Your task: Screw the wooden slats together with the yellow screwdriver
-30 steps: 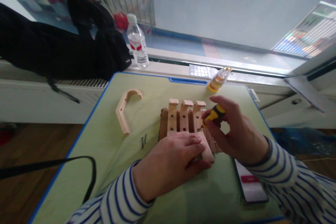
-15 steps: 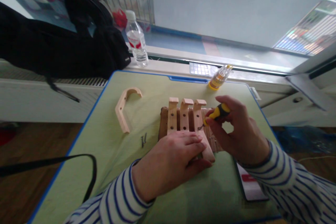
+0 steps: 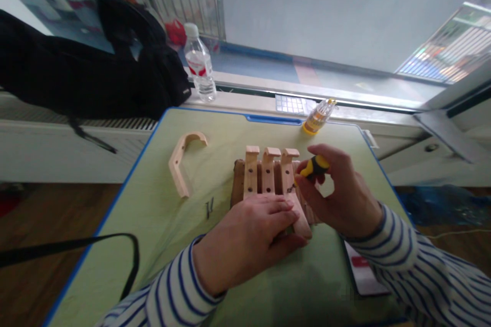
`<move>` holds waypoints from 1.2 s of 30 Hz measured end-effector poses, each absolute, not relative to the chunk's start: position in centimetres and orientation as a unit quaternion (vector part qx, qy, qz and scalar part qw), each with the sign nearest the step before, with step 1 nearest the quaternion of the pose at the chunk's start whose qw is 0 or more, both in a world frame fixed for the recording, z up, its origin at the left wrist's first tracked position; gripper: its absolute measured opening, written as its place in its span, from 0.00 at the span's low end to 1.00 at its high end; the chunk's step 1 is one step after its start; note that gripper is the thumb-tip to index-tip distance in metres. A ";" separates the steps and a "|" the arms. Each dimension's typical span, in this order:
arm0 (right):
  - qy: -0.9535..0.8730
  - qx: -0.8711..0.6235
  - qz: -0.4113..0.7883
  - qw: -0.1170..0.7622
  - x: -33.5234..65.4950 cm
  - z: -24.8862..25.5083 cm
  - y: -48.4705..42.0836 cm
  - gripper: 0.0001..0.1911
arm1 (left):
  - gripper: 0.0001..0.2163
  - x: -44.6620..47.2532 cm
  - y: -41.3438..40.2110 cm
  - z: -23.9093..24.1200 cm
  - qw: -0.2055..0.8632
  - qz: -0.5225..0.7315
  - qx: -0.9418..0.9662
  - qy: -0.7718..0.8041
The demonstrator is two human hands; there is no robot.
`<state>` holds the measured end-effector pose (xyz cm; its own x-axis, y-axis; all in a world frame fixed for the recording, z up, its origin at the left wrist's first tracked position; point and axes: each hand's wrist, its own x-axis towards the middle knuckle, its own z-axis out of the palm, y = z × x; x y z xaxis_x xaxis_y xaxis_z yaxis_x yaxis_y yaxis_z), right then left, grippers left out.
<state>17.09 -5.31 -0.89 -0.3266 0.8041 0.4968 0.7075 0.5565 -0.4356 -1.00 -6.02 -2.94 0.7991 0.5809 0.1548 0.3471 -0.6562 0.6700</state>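
Note:
My right hand grips a small yellow-and-black screwdriver. Its tip meets the lower hole of the rightmost wooden hook. Across the lower ends of the hooks lies my left hand, its fingers and thumb closed around that right hook. Beside it stand a middle wooden hook and a left wooden hook, with dark screw holes or heads. All three rest side by side on a brown wooden board, partly covered by my hands.
A loose wooden hook and a couple of screws lie left on the green table. A yellow-capped bottle lies tilted at the back; a phone is under my right forearm. A water bottle and black bag sit on the sill.
My right hand and the screwdriver have turned slightly and shifted a little left, the tip staying at the right hook's lower hole. My left hand keeps its hold; the view tilted slightly.

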 end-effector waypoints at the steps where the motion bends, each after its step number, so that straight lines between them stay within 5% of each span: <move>1: -0.809 -0.463 0.077 0.354 17.0 -0.9 -5.3 0.26 | 0.10 -1.0 -6.0 -2.9 0.323 0.181 0.892 0.261; 16: -0.814 -0.457 0.183 0.309 17.6 -0.1 -5.2 0.32 | 0.12 -1.1 -6.0 -3.0 0.310 0.188 0.895 0.261; 36: -0.804 -0.484 0.048 0.340 17.4 -1.2 -5.5 0.32 | 0.12 -0.9 -6.0 -2.7 0.322 0.181 0.892 0.261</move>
